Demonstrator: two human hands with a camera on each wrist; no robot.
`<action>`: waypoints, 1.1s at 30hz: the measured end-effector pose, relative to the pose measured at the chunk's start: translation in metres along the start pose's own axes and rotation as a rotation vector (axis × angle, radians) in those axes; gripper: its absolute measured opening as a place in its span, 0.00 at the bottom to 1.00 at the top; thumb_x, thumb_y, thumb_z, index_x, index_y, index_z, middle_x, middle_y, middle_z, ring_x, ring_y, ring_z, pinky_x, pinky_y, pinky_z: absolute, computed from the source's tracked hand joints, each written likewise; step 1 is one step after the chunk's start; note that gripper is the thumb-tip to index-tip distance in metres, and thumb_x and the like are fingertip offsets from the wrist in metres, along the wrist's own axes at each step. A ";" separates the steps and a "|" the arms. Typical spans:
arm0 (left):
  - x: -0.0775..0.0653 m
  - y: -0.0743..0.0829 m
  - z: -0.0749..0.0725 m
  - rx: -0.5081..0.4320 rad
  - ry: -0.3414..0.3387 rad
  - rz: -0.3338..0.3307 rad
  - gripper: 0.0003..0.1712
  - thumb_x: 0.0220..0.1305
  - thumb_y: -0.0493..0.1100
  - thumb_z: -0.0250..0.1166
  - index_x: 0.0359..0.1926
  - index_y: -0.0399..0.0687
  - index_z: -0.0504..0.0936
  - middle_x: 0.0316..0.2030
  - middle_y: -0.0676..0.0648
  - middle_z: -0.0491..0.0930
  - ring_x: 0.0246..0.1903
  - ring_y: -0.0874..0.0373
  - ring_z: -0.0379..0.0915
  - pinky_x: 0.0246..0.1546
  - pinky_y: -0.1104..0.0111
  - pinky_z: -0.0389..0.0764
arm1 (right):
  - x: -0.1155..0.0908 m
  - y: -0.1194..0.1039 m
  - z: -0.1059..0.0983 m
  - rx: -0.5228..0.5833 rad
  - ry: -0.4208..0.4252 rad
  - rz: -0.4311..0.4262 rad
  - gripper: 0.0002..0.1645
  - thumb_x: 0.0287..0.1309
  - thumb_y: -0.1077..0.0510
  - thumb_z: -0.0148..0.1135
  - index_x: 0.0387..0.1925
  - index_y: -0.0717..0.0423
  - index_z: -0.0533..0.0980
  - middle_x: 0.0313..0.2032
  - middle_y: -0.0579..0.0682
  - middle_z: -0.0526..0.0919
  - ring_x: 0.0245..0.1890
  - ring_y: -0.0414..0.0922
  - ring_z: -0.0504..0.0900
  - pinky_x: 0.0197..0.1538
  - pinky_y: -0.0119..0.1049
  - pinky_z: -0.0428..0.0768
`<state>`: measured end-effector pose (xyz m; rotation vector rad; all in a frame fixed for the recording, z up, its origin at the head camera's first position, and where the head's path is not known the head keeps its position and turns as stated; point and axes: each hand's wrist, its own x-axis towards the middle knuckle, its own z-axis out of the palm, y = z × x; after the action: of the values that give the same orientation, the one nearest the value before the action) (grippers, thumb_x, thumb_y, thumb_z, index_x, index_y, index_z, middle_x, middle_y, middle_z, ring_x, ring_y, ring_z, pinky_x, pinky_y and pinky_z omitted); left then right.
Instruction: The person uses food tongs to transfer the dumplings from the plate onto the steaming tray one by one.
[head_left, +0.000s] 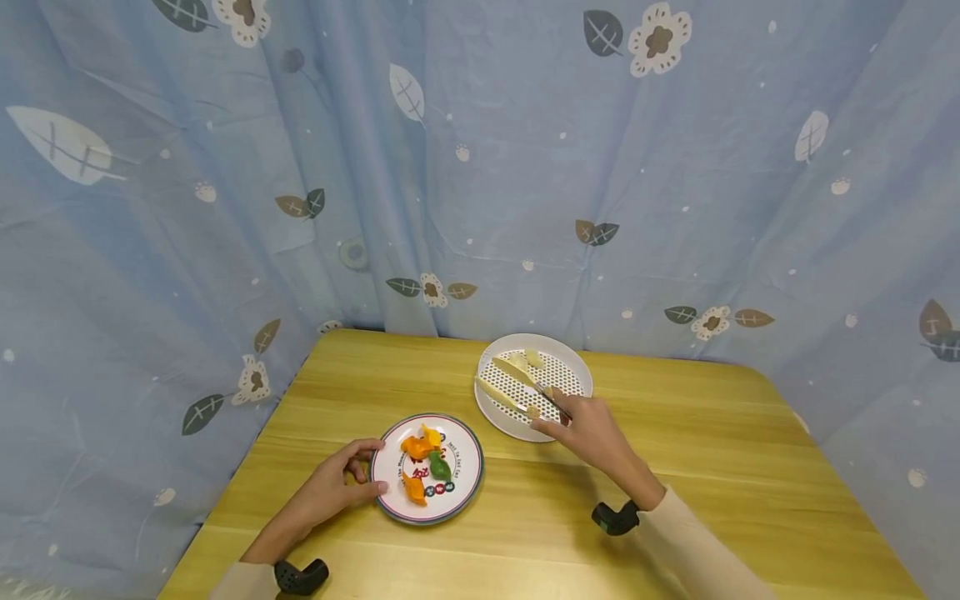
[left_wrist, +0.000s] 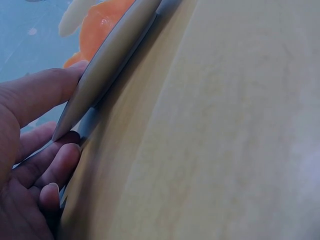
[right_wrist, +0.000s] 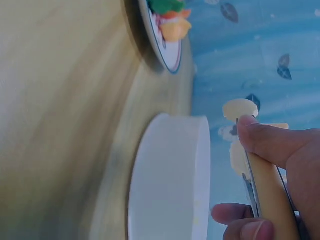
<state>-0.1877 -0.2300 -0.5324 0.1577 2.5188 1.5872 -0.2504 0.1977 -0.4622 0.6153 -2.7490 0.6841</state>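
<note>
My left hand (head_left: 330, 492) grips the left rim of a round white plate (head_left: 467, 492) with printed lettering, thumb above and fingers at the underside. Several small dumpling-like pieces lie on it, among them an orange piece (head_left: 413, 489) and a green piece (head_left: 439, 467). Over a white round basket (head_left: 495, 415) with a perforated bottom, my right hand (head_left: 592, 429) holds a pair of tongs (right_wrist: 272, 192) with pale arms and metal edges. Pale pieces (head_left: 533, 358) sit at the basket's far side. Whether anything is between the tongs' tips, I cannot tell.
Both dishes stand on a wooden table (head_left: 690, 467), the basket behind and right of the plate, near the back edge. A blue curtain (head_left: 517, 167) with leaves and flowers hangs behind and around the sides. Bare wood extends right of my right hand.
</note>
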 end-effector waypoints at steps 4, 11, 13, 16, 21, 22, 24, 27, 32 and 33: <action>0.000 0.001 -0.001 -0.014 -0.004 -0.011 0.38 0.55 0.47 0.81 0.66 0.51 0.76 0.49 0.43 0.74 0.38 0.51 0.68 0.34 0.67 0.70 | -0.006 -0.008 0.005 0.023 -0.004 -0.016 0.39 0.54 0.38 0.77 0.59 0.58 0.82 0.19 0.40 0.74 0.18 0.34 0.60 0.24 0.32 0.64; -0.001 0.000 -0.001 -0.023 -0.004 -0.019 0.38 0.55 0.47 0.81 0.66 0.51 0.76 0.47 0.44 0.74 0.39 0.50 0.68 0.36 0.65 0.69 | -0.017 -0.019 0.016 0.056 -0.018 -0.074 0.35 0.54 0.40 0.77 0.54 0.61 0.84 0.17 0.34 0.68 0.19 0.32 0.61 0.25 0.30 0.64; -0.001 -0.001 0.000 -0.020 -0.003 -0.024 0.38 0.55 0.48 0.81 0.65 0.52 0.76 0.46 0.44 0.74 0.39 0.50 0.68 0.35 0.65 0.69 | -0.020 -0.023 0.018 0.064 -0.029 -0.076 0.36 0.54 0.40 0.77 0.55 0.60 0.84 0.18 0.34 0.68 0.20 0.32 0.61 0.26 0.30 0.64; -0.001 0.000 0.000 -0.027 0.000 -0.026 0.38 0.55 0.47 0.81 0.66 0.52 0.76 0.46 0.44 0.74 0.39 0.51 0.68 0.35 0.66 0.69 | -0.025 -0.027 0.021 0.067 -0.046 -0.082 0.34 0.55 0.39 0.77 0.53 0.60 0.84 0.19 0.34 0.67 0.20 0.32 0.61 0.26 0.30 0.65; -0.002 0.002 0.001 -0.033 0.001 -0.023 0.39 0.55 0.45 0.81 0.66 0.49 0.76 0.44 0.44 0.73 0.38 0.51 0.67 0.35 0.66 0.68 | -0.033 -0.036 0.026 0.096 -0.053 -0.118 0.32 0.54 0.42 0.78 0.54 0.57 0.84 0.19 0.34 0.67 0.20 0.31 0.60 0.24 0.29 0.64; -0.002 0.002 0.001 -0.029 -0.002 -0.023 0.39 0.55 0.45 0.81 0.66 0.49 0.76 0.44 0.43 0.73 0.38 0.51 0.67 0.35 0.66 0.68 | -0.034 -0.038 0.027 0.102 -0.056 -0.128 0.29 0.53 0.42 0.79 0.51 0.54 0.84 0.19 0.34 0.67 0.20 0.31 0.61 0.24 0.29 0.64; -0.002 0.001 0.001 -0.027 -0.002 -0.029 0.38 0.55 0.46 0.81 0.66 0.50 0.76 0.43 0.43 0.73 0.38 0.51 0.67 0.35 0.66 0.68 | -0.038 -0.041 0.030 0.111 -0.067 -0.153 0.27 0.53 0.42 0.79 0.49 0.53 0.83 0.19 0.37 0.68 0.20 0.31 0.61 0.25 0.29 0.64; -0.001 0.000 0.001 -0.022 -0.005 -0.031 0.38 0.56 0.47 0.81 0.66 0.51 0.76 0.44 0.43 0.73 0.38 0.51 0.68 0.35 0.66 0.69 | -0.043 -0.046 0.033 0.107 -0.093 -0.184 0.25 0.54 0.41 0.78 0.46 0.51 0.81 0.20 0.40 0.71 0.21 0.32 0.62 0.26 0.29 0.65; 0.000 0.000 0.001 -0.011 0.002 -0.034 0.38 0.56 0.48 0.81 0.66 0.53 0.76 0.47 0.43 0.73 0.39 0.51 0.68 0.34 0.66 0.69 | -0.047 -0.052 0.034 0.096 -0.119 -0.167 0.27 0.56 0.39 0.76 0.50 0.50 0.81 0.21 0.37 0.70 0.20 0.32 0.62 0.24 0.28 0.65; 0.000 0.000 0.001 -0.012 0.006 -0.038 0.38 0.55 0.48 0.81 0.65 0.54 0.76 0.48 0.43 0.73 0.40 0.50 0.68 0.35 0.66 0.70 | -0.048 -0.053 0.034 0.095 -0.119 -0.163 0.27 0.56 0.40 0.76 0.50 0.50 0.81 0.21 0.37 0.70 0.20 0.32 0.62 0.24 0.28 0.65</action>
<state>-0.1879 -0.2288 -0.5335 0.1028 2.5011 1.5900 -0.1883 0.1548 -0.4861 0.9175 -2.7455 0.7663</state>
